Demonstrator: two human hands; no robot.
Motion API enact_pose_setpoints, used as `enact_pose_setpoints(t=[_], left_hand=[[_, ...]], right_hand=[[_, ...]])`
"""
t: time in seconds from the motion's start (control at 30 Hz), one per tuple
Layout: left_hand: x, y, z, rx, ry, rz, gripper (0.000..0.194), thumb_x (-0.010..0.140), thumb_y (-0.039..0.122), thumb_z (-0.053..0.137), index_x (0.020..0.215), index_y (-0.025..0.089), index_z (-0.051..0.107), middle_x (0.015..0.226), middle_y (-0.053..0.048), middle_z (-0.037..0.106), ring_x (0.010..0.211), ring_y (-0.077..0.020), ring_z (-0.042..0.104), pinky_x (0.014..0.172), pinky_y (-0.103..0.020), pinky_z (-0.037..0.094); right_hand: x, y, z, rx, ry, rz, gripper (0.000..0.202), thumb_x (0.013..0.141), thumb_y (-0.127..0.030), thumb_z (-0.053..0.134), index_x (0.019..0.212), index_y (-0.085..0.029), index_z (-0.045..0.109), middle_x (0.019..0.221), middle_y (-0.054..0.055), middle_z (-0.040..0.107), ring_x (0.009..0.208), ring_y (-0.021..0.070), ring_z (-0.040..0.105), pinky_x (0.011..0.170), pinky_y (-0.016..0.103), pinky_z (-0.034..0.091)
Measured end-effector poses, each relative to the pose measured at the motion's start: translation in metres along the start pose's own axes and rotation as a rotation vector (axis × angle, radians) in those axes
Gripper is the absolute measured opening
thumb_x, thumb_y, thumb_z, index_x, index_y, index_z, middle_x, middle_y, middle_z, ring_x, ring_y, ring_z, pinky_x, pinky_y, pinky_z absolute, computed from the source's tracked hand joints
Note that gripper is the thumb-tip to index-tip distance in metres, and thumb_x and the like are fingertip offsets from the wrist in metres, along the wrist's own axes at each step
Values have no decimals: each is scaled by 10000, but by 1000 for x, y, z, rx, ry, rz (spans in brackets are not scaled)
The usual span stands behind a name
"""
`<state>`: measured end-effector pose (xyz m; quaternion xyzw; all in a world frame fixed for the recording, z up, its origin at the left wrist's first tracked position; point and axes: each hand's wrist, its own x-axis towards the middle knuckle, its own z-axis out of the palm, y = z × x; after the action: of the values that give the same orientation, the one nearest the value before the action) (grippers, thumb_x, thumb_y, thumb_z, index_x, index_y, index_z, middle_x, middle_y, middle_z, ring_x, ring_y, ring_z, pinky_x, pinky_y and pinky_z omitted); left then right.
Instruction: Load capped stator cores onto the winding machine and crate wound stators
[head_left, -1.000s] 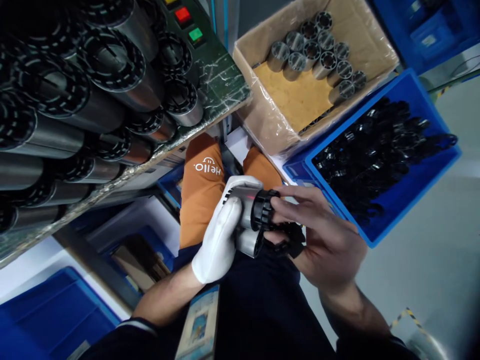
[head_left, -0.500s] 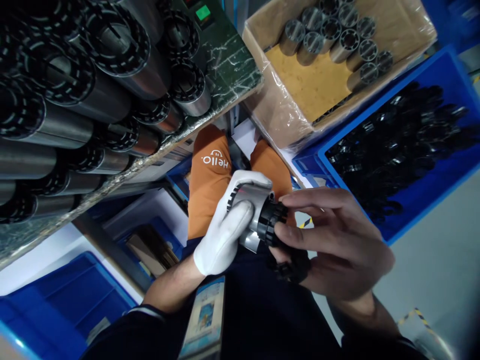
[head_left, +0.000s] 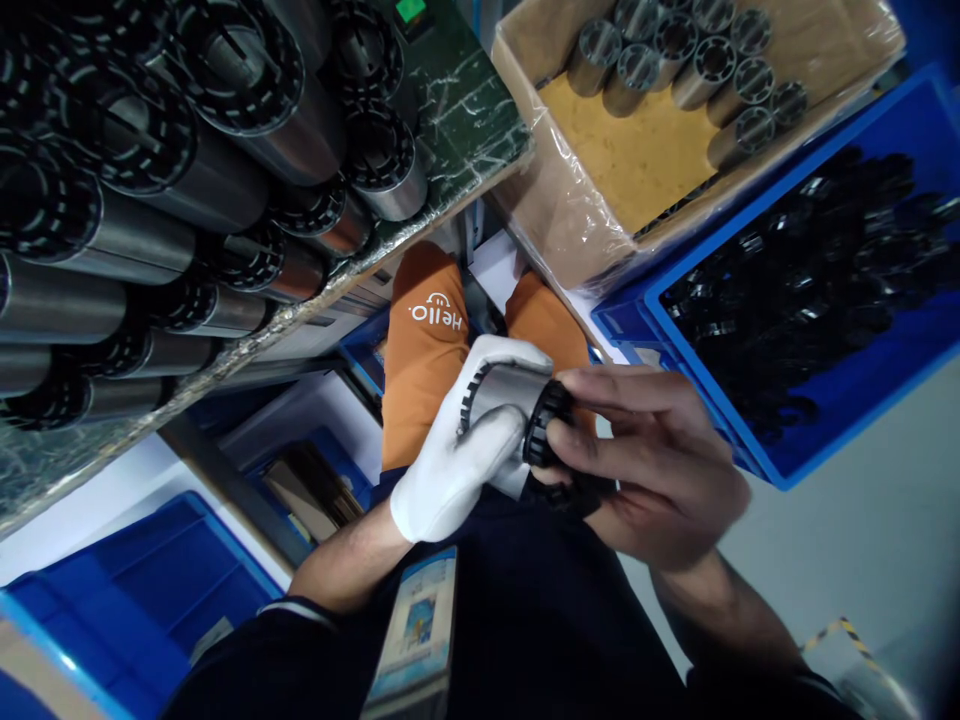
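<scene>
My left hand (head_left: 457,450), in a white glove, is wrapped round a short metal cylinder (head_left: 508,392). A black toothed ring shows at the cylinder's left end. The bare fingers of my right hand (head_left: 652,450) pinch a black slotted plastic ring (head_left: 546,425) against the right end of the cylinder. Part of another black piece (head_left: 574,492) shows under my right fingers, mostly hidden by the palm. Both hands are over my lap.
Many metal cylinders with black slotted ends (head_left: 240,90) stand on the green bench (head_left: 472,130) at left. A plastic-lined carton (head_left: 570,210) holds bare cylinders. Beside it a blue bin (head_left: 787,475) holds black rings. Another blue bin (head_left: 135,590) sits lower left.
My right hand has moved left and slightly up, pushing the black ring closer onto the cylinder's end. My left hand keeps its grip on the cylinder. The view has shifted slightly.
</scene>
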<state>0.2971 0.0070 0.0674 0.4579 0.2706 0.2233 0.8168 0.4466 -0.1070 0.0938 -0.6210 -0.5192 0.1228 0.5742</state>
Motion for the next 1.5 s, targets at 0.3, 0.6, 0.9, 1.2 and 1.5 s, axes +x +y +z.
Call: enact_pose_setpoints(t=[0.3, 0.6, 0.9, 1.2, 1.5], left_hand=[[22, -7, 14, -486, 94, -190, 516, 933, 408, 910, 1258, 309, 522, 904, 31, 721, 681, -125, 654, 679, -258, 559], [27, 7, 20, -308, 286, -184, 562, 1112, 742, 595, 1345, 237, 674, 1155, -124, 827, 1081, -365, 837, 778, -441, 691], [22, 16, 31, -286, 278, -95, 491, 1151, 702, 548, 1270, 270, 750, 1203, -98, 846, 1318, -424, 775, 1045, -556, 685], [18, 13, 28, -214, 265, -122, 461, 1084, 685, 706, 1281, 271, 757, 1261, -125, 823, 1254, -433, 795, 957, -534, 717], [21, 14, 29, -232, 264, -76, 442, 1105, 710, 648, 1225, 308, 787, 1300, -76, 808, 1473, -389, 684, 1200, -552, 628]], right_hand=[[19, 3, -53, -271, -229, 261, 444, 1031, -74, 779, 1374, -343, 860, 1035, 23, 812, 835, 171, 784, 669, 291, 671], [-7, -4, -35, 2, -138, 159, 680, 918, -19, 913, 1510, -334, 797, 1246, 21, 884, 932, 204, 852, 831, 338, 778], [-2, -7, -8, -31, -80, 143, 549, 908, -70, 915, 1398, -311, 858, 1015, -1, 853, 658, 133, 736, 599, 260, 689], [-5, -6, -10, 6, -132, 153, 509, 862, -33, 872, 1314, -267, 882, 977, 5, 797, 636, 107, 678, 582, 247, 641], [-17, 2, -11, 27, -159, 66, 352, 1010, -211, 827, 1361, -229, 844, 1092, 33, 771, 881, 155, 749, 762, 272, 697]])
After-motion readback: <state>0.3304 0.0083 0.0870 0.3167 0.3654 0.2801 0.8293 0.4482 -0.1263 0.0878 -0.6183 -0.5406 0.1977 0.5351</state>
